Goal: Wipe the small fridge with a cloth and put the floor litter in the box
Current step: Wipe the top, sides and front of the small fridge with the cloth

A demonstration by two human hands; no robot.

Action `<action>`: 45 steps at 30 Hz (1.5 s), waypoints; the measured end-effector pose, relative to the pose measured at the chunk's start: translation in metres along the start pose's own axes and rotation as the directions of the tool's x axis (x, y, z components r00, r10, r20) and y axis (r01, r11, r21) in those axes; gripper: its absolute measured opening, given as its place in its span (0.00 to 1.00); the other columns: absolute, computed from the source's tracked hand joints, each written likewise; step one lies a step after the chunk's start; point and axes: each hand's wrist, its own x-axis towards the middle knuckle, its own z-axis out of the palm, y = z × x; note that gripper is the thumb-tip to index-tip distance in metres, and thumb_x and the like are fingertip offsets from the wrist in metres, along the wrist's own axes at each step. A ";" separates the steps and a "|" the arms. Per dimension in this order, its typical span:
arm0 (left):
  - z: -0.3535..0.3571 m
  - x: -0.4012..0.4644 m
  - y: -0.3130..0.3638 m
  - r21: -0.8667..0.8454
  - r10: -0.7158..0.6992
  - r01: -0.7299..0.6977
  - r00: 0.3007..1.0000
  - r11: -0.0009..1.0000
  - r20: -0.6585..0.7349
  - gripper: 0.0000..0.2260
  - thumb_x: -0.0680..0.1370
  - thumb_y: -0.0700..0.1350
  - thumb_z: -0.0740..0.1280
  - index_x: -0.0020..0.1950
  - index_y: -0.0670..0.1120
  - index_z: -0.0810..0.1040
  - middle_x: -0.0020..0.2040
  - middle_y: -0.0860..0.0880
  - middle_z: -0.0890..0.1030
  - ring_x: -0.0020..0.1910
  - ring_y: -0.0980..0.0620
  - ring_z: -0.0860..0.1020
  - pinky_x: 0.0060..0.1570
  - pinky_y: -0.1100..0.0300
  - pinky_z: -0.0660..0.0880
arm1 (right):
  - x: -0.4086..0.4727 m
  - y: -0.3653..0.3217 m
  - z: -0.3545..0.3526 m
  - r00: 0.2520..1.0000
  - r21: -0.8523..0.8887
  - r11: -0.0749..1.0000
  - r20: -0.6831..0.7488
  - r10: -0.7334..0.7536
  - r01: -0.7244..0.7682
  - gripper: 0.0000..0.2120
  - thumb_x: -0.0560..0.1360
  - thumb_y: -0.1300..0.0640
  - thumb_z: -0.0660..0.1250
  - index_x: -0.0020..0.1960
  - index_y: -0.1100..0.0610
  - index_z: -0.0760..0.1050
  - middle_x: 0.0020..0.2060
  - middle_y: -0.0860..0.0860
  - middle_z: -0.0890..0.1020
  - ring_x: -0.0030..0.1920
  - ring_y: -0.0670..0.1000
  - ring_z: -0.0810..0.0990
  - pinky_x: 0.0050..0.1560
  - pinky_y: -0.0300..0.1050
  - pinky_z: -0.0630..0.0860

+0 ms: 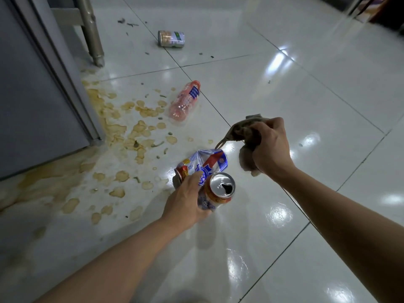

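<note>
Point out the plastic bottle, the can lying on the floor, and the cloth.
plastic bottle [185, 103]: head view, on its clear ribbed body.
can on the floor [171, 39]: head view, on its side wall.
cloth [244, 132]: head view, on the bunched part above the right hand's fingers.

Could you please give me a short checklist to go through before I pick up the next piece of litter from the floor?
1. Left hand free: not ok, it grips an opened can and a crumpled wrapper.
2. Right hand free: not ok, it holds the cloth.
3. Litter remaining: not ok, a plastic bottle and a second can lie on the tiles.
4. Box within reach: cannot tell, none in view.
5. Floor dry: not ok, a brownish spill spreads beside the fridge.
</note>
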 end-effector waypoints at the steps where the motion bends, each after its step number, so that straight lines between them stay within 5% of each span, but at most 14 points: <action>1: -0.006 -0.003 -0.001 0.009 -0.013 0.013 1.000 1.000 0.013 0.43 0.63 0.53 0.77 0.73 0.51 0.58 0.69 0.52 0.66 0.65 0.52 0.71 0.57 0.53 0.75 | 0.001 -0.006 0.000 1.000 -0.021 1.000 -0.013 -0.014 0.014 0.18 0.67 0.70 0.64 0.55 0.58 0.77 0.58 0.57 0.69 0.54 0.59 0.73 0.47 0.52 0.77; 9: -0.076 -0.039 -0.028 0.152 -0.029 0.044 0.995 0.987 -0.099 0.39 0.70 0.52 0.70 0.75 0.52 0.51 0.71 0.53 0.62 0.67 0.54 0.67 0.59 0.56 0.72 | 0.008 -0.087 0.007 0.965 0.068 0.964 -0.064 -0.254 0.258 0.18 0.68 0.71 0.64 0.56 0.59 0.77 0.61 0.57 0.70 0.63 0.59 0.70 0.55 0.55 0.77; 12: -0.108 -0.055 -0.043 0.171 -0.080 0.110 0.982 0.979 -0.172 0.38 0.72 0.52 0.69 0.75 0.52 0.50 0.72 0.53 0.60 0.68 0.54 0.66 0.60 0.56 0.71 | 0.001 -0.129 0.020 0.961 0.087 0.957 -0.026 -0.275 0.277 0.20 0.70 0.72 0.62 0.60 0.60 0.76 0.62 0.59 0.69 0.64 0.58 0.67 0.62 0.44 0.70; 18: -0.169 -0.099 -0.080 0.168 -0.187 0.253 0.924 0.953 -0.334 0.37 0.72 0.51 0.69 0.75 0.52 0.51 0.70 0.52 0.62 0.66 0.54 0.68 0.62 0.55 0.70 | -0.020 -0.210 0.057 0.900 0.198 0.888 0.055 -0.433 0.415 0.21 0.69 0.72 0.63 0.60 0.59 0.75 0.61 0.59 0.68 0.62 0.58 0.67 0.57 0.37 0.65; 21: -0.195 -0.125 -0.099 0.138 -0.260 0.341 0.876 0.930 -0.407 0.38 0.73 0.51 0.68 0.75 0.54 0.48 0.73 0.53 0.59 0.69 0.53 0.65 0.64 0.57 0.67 | -0.029 -0.245 0.082 0.859 0.238 0.846 0.077 -0.507 0.478 0.20 0.70 0.71 0.63 0.60 0.58 0.75 0.58 0.58 0.71 0.52 0.53 0.69 0.48 0.26 0.62; 25: -0.225 -0.159 -0.131 0.127 -0.336 0.445 0.807 0.886 -0.485 0.38 0.73 0.49 0.69 0.76 0.51 0.50 0.74 0.51 0.59 0.70 0.51 0.64 0.64 0.58 0.65 | -0.043 -0.290 0.116 0.748 0.301 0.727 0.059 -0.661 0.618 0.07 0.76 0.56 0.64 0.54 0.52 0.72 0.55 0.60 0.74 0.43 0.63 0.78 0.33 0.48 0.76; 27: -0.237 -0.175 -0.149 0.081 -0.360 0.470 0.766 0.879 -0.533 0.38 0.71 0.47 0.71 0.75 0.48 0.54 0.72 0.48 0.63 0.69 0.49 0.67 0.65 0.55 0.68 | -0.051 -0.310 0.132 0.736 0.357 0.692 0.021 -0.677 0.627 0.10 0.74 0.62 0.66 0.55 0.55 0.75 0.58 0.58 0.72 0.52 0.57 0.75 0.44 0.45 0.76; 29: -0.250 -0.189 -0.167 -0.004 -0.403 0.497 0.699 0.868 -0.590 0.38 0.70 0.45 0.73 0.74 0.45 0.57 0.71 0.45 0.65 0.68 0.47 0.68 0.65 0.52 0.68 | -0.055 -0.327 0.145 0.668 0.290 0.633 -0.030 -0.743 0.718 0.15 0.71 0.64 0.70 0.58 0.60 0.77 0.59 0.59 0.70 0.56 0.53 0.70 0.52 0.38 0.72; 33: -0.273 -0.207 -0.194 -0.166 -0.485 0.514 0.584 0.842 -0.651 0.38 0.71 0.42 0.72 0.75 0.46 0.54 0.73 0.46 0.61 0.71 0.47 0.65 0.68 0.51 0.65 | -0.048 -0.353 0.165 0.463 0.243 0.424 -0.135 -0.876 0.873 0.12 0.73 0.61 0.68 0.56 0.58 0.76 0.56 0.62 0.72 0.53 0.62 0.76 0.46 0.48 0.78; 37: -0.293 -0.208 -0.218 -0.292 -0.558 0.520 0.482 0.803 -0.676 0.41 0.72 0.42 0.71 0.77 0.51 0.48 0.75 0.49 0.56 0.71 0.49 0.64 0.68 0.49 0.65 | -0.034 -0.380 0.203 0.149 0.049 0.142 -0.191 -0.970 0.989 0.15 0.73 0.62 0.64 0.60 0.62 0.76 0.57 0.59 0.68 0.53 0.62 0.73 0.43 0.52 0.78; 40: -0.303 -0.201 -0.231 -0.251 -0.521 0.511 0.495 0.822 -0.696 0.44 0.72 0.43 0.71 0.77 0.51 0.44 0.76 0.48 0.55 0.73 0.48 0.62 0.69 0.49 0.65 | -0.032 -0.392 0.233 0.128 -0.044 0.138 -0.183 -0.975 0.989 0.21 0.72 0.64 0.66 0.65 0.59 0.71 0.57 0.58 0.66 0.48 0.58 0.68 0.41 0.51 0.73; 45: -0.310 -0.188 -0.254 -0.203 -0.447 0.440 0.567 0.874 -0.692 0.48 0.70 0.42 0.73 0.77 0.51 0.42 0.76 0.48 0.57 0.74 0.47 0.61 0.67 0.44 0.66 | -0.039 -0.395 0.266 -0.086 -0.236 -0.058 -0.111 -0.990 0.970 0.21 0.80 0.61 0.44 0.67 0.56 0.67 0.58 0.57 0.66 0.45 0.56 0.65 0.43 0.50 0.63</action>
